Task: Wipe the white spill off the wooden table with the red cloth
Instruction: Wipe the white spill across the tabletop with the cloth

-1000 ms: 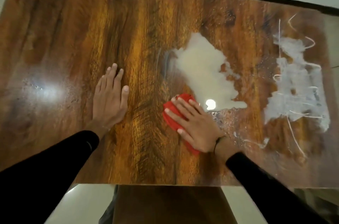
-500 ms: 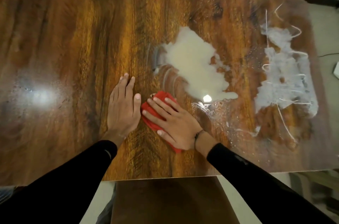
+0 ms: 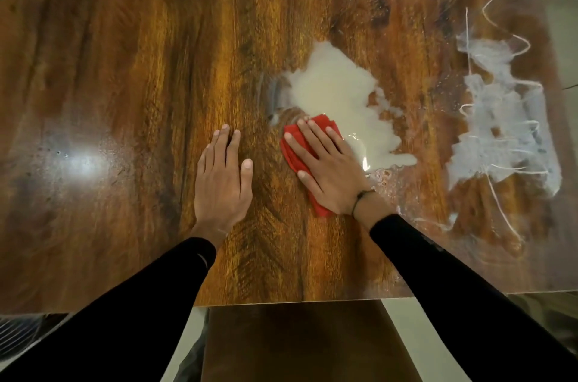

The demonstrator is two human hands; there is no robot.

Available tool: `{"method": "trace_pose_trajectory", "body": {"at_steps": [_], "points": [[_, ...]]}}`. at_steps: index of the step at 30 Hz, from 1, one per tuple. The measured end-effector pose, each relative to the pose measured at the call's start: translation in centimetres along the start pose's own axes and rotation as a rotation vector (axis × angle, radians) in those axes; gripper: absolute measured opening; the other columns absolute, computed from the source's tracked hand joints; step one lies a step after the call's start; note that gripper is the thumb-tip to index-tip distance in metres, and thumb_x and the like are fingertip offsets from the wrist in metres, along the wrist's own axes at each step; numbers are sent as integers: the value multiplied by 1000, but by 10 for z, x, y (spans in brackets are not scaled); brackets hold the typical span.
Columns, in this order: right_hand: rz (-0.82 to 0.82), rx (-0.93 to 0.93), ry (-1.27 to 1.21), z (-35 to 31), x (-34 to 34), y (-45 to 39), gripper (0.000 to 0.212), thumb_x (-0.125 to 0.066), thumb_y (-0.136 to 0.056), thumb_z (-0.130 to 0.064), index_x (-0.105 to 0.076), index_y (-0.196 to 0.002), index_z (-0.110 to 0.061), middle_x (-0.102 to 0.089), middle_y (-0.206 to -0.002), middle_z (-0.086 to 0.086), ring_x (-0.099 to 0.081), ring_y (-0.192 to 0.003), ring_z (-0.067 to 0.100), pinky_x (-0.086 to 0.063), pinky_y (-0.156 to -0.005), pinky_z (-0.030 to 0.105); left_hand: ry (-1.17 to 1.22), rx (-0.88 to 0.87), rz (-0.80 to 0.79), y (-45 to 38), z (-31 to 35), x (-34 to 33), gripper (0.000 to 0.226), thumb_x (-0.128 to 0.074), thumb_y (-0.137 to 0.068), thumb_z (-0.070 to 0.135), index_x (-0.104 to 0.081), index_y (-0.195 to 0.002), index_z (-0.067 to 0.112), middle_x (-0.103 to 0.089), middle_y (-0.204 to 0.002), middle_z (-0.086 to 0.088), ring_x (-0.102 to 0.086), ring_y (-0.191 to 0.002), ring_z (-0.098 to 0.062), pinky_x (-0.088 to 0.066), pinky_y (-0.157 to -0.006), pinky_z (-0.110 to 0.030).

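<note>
Head view, wooden table (image 3: 125, 75): a broad glossy board that fills most of the picture, with a lamp glare on its left part. It looks hard and slick, so liquid should slide and smear on it and not soak in.
White spill (image 3: 337, 100): a thick, opaque pool right of centre, running from the far middle toward the near right. It looks wet and mobile, and its near left edge is already streaked thin where bare wood shows.
Dried white patch (image 3: 503, 128): a paler, scratchy smear far to the right, well apart from the pool. It seems thinner and partly dry, and probably needs firmer rubbing.
Left hand (image 3: 223, 181): flat on bare wood to the left of the cloth, fingers straight and together, holding nothing. It appears to brace the body.
Right hand (image 3: 325, 165): spread flat on top of the cloth, fingers straight and pressing down, no pinch or curl visible. A dark band sits at the wrist.
Red cloth (image 3: 292, 151): a small folded pad under the right hand, its far corner touching the pool's near left edge. It is soft, light and limp, so it is best driven by a flat palm over its middle. Once soaked it will likely drag liquid along, so a fresh fold may be needed.
</note>
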State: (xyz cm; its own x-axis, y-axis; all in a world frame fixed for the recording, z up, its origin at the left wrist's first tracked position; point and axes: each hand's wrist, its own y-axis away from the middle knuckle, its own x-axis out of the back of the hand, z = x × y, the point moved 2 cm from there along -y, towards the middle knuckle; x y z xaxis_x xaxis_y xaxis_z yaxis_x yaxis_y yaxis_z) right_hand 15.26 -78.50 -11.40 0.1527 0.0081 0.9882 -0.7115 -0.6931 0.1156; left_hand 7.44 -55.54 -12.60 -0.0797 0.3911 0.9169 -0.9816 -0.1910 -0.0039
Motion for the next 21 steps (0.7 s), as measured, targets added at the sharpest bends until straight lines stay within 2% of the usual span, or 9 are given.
{"method": "trace_pose_trajectory", "body": {"at_steps": [5, 12, 16, 21], "points": [[18, 96, 6, -39, -2, -37, 73, -35, -117, -50, -14, -181, -22, -9, -188, 14, -5, -175, 33, -11, -140, 56, 9, -9, 19, 0, -2, -1, 66, -18, -118, 44, -37, -168, 7, -31, -179, -13, -24, -168, -29, -23, -135, -50], [15, 169, -45, -62, -27, 53, 77, -36, -117, -50, -7, -182, -21, 0, -189, 14, 2, -176, 32, -8, -141, 57, 12, -31, 12, 2, -3, -3, 75, -17, -115, 57, -34, -169, 8, -28, -179, -13, -24, -167, -32, -22, -135, -51], [-14, 68, -44, -42, -33, 120, 76, -35, -117, -52, -6, -182, -26, 4, -189, 9, 2, -176, 30, -5, -141, 55, 18, -27, 1, 1, -3, -2, 77, -16, -115, 58, -34, -169, 7, -27, -179, -15, -24, -167, -34, -23, -134, -53], [8, -240, -43, -11, -26, 130, 74, -31, -116, -53, -7, -182, -29, 0, -190, 6, 0, -176, 26, -4, -141, 53, 11, -11, -17, 14, 2, -1, 74, -16, -116, 53, -33, -169, 5, -25, -180, -15, -20, -169, -31, -17, -137, -49]]}}
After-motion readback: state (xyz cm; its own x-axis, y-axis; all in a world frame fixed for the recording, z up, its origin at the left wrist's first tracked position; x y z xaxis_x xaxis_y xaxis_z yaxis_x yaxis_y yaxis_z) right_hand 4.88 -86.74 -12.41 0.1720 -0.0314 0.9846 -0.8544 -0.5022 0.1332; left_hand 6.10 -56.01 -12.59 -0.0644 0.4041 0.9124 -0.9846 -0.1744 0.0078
